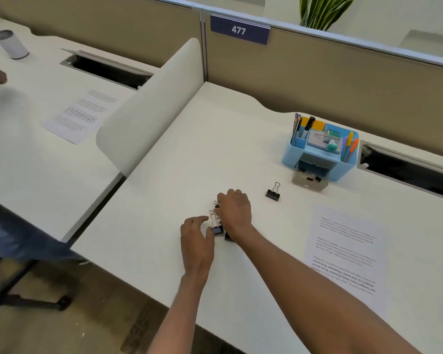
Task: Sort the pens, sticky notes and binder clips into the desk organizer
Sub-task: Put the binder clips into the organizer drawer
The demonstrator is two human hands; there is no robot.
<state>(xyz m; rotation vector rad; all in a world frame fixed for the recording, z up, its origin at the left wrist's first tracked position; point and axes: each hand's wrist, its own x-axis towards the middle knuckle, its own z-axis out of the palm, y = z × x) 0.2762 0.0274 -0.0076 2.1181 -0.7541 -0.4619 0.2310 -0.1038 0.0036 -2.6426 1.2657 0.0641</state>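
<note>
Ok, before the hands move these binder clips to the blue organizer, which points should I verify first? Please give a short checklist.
1. Drawer open: ok; the organizer has its drawer pulled out, with clips inside.
2. Grip on the clip pile: cannot tell; the left hand and right hand are both at it, and fingers hide the contact.
3. All clips gathered: not ok; a single clip lies apart, nearer the organizer.
4. Paper sheet out of the way: ok; it lies right of the route.
</note>
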